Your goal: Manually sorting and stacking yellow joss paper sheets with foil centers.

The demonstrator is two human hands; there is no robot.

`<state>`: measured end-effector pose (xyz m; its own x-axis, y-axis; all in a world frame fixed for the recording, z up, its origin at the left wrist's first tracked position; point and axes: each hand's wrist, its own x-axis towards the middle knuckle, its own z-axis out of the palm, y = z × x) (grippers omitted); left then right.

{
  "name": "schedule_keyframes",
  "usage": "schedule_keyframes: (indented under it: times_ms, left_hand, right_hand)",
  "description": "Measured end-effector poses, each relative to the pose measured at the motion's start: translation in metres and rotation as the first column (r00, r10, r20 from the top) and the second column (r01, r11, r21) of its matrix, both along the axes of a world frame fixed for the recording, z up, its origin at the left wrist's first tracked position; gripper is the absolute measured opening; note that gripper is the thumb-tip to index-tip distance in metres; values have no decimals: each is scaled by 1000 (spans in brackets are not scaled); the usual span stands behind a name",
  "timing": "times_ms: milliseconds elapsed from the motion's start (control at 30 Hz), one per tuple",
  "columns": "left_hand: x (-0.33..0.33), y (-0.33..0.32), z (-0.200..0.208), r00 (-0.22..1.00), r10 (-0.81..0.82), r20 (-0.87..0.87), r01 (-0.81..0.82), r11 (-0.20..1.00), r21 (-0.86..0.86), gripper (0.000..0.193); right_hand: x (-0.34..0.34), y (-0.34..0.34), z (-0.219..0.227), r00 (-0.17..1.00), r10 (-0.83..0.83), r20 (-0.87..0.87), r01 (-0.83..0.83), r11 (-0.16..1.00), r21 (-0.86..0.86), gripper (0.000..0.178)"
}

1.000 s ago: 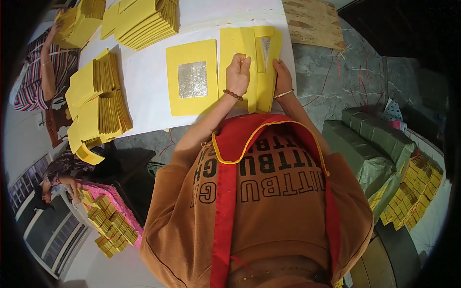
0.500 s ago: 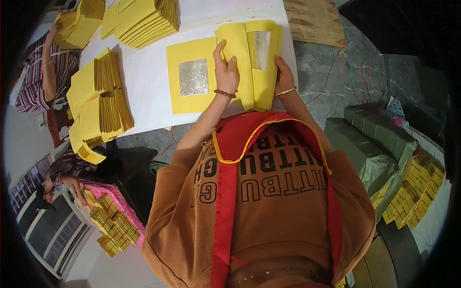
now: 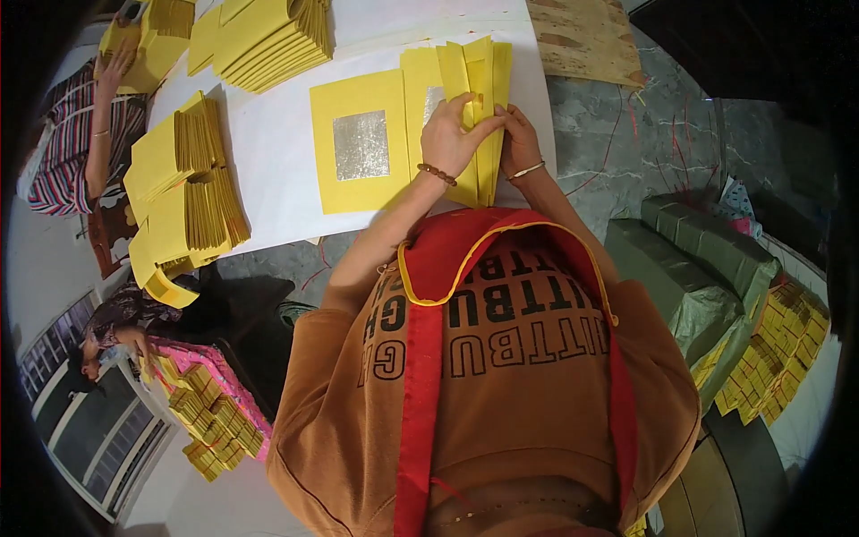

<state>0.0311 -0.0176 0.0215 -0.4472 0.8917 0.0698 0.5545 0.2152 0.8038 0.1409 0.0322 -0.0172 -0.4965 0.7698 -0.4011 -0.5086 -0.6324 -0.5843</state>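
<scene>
Toward the right end of the white table, my left hand [image 3: 447,140] pinches the upright edge of a partly folded yellow paper sheet [image 3: 488,166]. My right hand [image 3: 521,145] closes on the same paper from its right side, and the fingertips of both hands nearly meet. Beneath my left hand lies another yellow sheet [image 3: 419,67], its silver patch partly covered by the hand. To the left, a flat yellow sheet [image 3: 360,89] shows its whole silver square [image 3: 361,145]. The inner side of the fold is partly hidden by my fingers.
Bundles of folded yellow paper [image 3: 192,170] stand at the table's left, with a fanned stack [image 3: 277,45] farther back. A co-worker's hand [image 3: 114,67] touches yellow paper at far left. Green wrapped bales [image 3: 680,268] sit on the floor at right; plywood [image 3: 586,40] lies behind.
My left hand has moved right, off the sheet's left part and onto the fold. The right-hand side of the paper now stands up, folded narrower. The co-worker's hand has shifted slightly.
</scene>
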Motion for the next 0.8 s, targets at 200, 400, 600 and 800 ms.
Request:
schedule_keyframes:
  times_ms: [200,400,600,800]
  left_hand:
    - [-4,-1,-5,1000,-24,-4,24,998,52,54]
    - [-5,-3,0,994,-82,-68,81,997,-20,56]
    - [-18,-5,-21,971,-129,200,122,991,47,51]
    - [-24,-10,-30,867,-91,490,82,996,39,35]
  right_hand:
    - [2,1,-3,999,-5,-32,4,999,-51,15]
    - [1,7,-5,997,74,21,-73,997,-21,20]
    - [1,8,-4,997,62,42,-61,998,-36,22]
    - [1,8,4,999,51,-14,-52,996,-68,24]
